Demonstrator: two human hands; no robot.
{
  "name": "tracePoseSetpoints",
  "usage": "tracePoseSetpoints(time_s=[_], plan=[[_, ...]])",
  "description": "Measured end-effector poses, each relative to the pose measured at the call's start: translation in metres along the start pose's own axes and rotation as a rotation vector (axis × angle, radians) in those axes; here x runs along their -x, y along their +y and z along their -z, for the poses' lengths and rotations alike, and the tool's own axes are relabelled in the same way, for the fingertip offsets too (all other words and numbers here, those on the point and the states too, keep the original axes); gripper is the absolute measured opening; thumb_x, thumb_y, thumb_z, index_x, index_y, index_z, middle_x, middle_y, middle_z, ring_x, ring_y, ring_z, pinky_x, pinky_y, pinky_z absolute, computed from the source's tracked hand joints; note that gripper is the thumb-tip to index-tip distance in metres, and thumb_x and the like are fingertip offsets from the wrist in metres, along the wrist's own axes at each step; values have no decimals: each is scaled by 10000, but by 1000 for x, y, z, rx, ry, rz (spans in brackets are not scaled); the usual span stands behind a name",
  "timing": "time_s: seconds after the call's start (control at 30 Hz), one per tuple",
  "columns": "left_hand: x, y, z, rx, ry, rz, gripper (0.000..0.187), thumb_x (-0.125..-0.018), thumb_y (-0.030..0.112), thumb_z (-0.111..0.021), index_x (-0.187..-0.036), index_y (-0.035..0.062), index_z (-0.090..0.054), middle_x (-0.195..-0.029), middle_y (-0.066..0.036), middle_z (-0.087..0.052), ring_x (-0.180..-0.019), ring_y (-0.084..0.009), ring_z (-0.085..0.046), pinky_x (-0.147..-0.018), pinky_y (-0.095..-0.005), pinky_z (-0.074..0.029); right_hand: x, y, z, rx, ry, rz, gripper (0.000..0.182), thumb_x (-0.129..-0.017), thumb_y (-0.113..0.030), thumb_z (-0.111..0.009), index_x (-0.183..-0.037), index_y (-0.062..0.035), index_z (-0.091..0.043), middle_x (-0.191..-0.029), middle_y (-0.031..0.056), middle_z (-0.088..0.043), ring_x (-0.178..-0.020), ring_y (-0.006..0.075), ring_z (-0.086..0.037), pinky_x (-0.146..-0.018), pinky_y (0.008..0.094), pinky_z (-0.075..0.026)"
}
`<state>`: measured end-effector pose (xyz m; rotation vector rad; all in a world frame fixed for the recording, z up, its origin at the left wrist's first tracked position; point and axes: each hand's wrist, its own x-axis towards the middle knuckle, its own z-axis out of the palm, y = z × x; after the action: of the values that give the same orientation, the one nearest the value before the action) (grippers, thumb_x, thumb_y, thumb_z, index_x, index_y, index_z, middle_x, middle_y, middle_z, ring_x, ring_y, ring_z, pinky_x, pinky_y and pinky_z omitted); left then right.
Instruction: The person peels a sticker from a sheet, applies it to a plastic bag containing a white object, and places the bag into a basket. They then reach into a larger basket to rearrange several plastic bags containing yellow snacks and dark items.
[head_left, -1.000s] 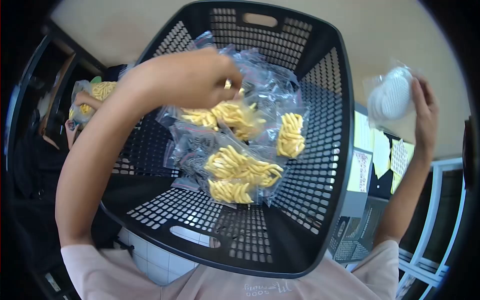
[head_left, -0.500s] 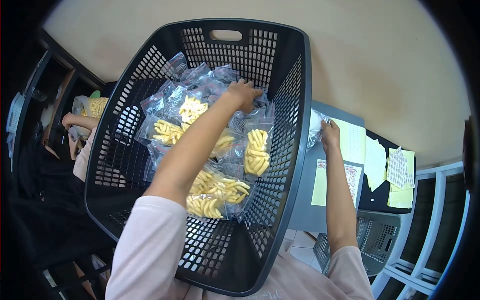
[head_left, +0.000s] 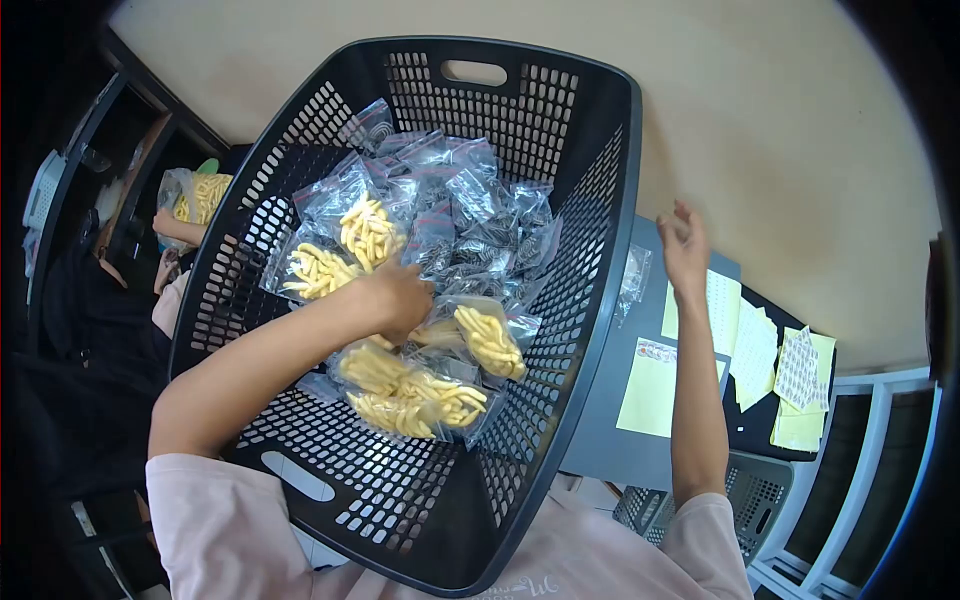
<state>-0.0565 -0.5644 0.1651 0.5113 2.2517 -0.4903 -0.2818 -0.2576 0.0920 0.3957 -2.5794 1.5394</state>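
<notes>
Inside the big black basket (head_left: 622, 200), my left hand (head_left: 398, 298) reaches down among clear zip bags, its fingers curled and their tips hidden. Right around it lie bags of yellow finger-shaped pieces (head_left: 370, 232), with another such bag (head_left: 488, 340) tilted just to its right. Bags of dark coiled pieces (head_left: 490, 240) are heaped behind. My right hand (head_left: 684, 250) is raised above the grey table outside the basket, fingers loosely bent and apart, holding nothing. A small clear bag (head_left: 634, 275) lies on the table to its left, not touched.
Yellow sheets (head_left: 645, 405) and printed papers (head_left: 797, 345) lie on the grey table (head_left: 600, 430) and on a dark surface beyond. A grey basket (head_left: 760, 490) stands below at the right. At the far left, another person's hand (head_left: 165, 222) is by a bag of yellow pieces (head_left: 205, 195).
My left hand has moved from the back of the basket toward its middle. My right hand has let go of the clear bag and lifted away. A bag of yellow pieces has shifted and tilted.
</notes>
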Motion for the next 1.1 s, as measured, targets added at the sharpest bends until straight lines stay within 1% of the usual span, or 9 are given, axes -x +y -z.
tracePoseSetpoints(time_s=[0.13,0.27,0.33,0.43,0.47,0.57,0.9,1.0,1.1], plan=[[17,-36,35,623,-464,-72,665,-757,624,-669,-1165,98,-677,-1099,-163,-680,-1014,-300,-642,-905,-409,-487,28,-113,23,-338,17,272,320,-931,-109,-580,-1229,3,-544,-1201,169,-587,-1095,243,-593,-943,332,-463],[-16,-64,73,846,477,68,550,-923,497,-537,-1163,10,-626,-1000,-157,-693,-922,-297,-663,-852,-376,-516,58,-163,24,-316,-81,734,223,-886,-131,-624,-1068,-2,-641,-1092,143,-640,-1074,283,-604,-1014,423,-400],[-59,-29,61,976,695,-117,492,-976,420,-445,-1281,49,-550,-1184,-199,-623,-1019,-321,-622,-900,-429,-468,68,-172,12,-252,-170,795,157,-876,-137,-626,-952,-5,-666,-985,129,-660,-1050,294,-612,-1031,456,-369],[-71,7,65,604,-50,-191,430,-912,357,-500,-1304,191,-564,-1383,-153,-491,-1229,-319,-498,-1038,-421,-394,71,-165,4,-203,-283,830,187,-867,-142,-619,-745,-13,-678,-777,98,-662,-998,299,-626,-1058,500,-317],[-75,17,28,359,104,-188,408,-853,340,-564,-1244,234,-618,-1430,-109,-444,-1284,-323,-437,-1025,-475,-387,71,-161,3,-219,-307,805,252,-868,-140,-611,-654,-18,-665,-677,81,-644,-969,294,-632,-1069,513,-294],[-31,35,19,341,-137,-193,474,-735,309,-668,-1205,255,-642,-1419,-77,-434,-1310,-313,-387,-1014,-539,-347,71,-158,-2,-258,-287,803,296,-860,-131,-598,-586,-26,-632,-585,65,-588,-926,281,-635,-1086,506,-265],[16,24,22,505,-566,-206,478,-823,486,-641,-1111,106,-671,-1157,-148,-638,-1137,-295,-563,-964,-453,-417,71,-157,-6,-262,-287,810,289,-815,-108,-564,-535,-43,-592,-545,54,-536,-895,272,-625,-1100,524,-233],[-2,-1,15,904,-441,201,482,-874,506,-578,-974,42,-665,-971,-157,-684,-894,-317,-663,-821,-434,-488,72,-158,-7,-251,-270,810,294,-806,-115,-538,-523,-46,-577,-543,54,-535,-899,273,-623,-1102,535,-220],[-25,24,22,448,148,277,220,-846,262,-617,-911,58,-668,-863,-150,-694,-813,-300,-687,-737,-445,-504,72,-155,-11,-266,-248,810,289,-799,-114,-520,-524,-45,-578,-545,56,-538,-899,272,-622,-1100,537,-222]])
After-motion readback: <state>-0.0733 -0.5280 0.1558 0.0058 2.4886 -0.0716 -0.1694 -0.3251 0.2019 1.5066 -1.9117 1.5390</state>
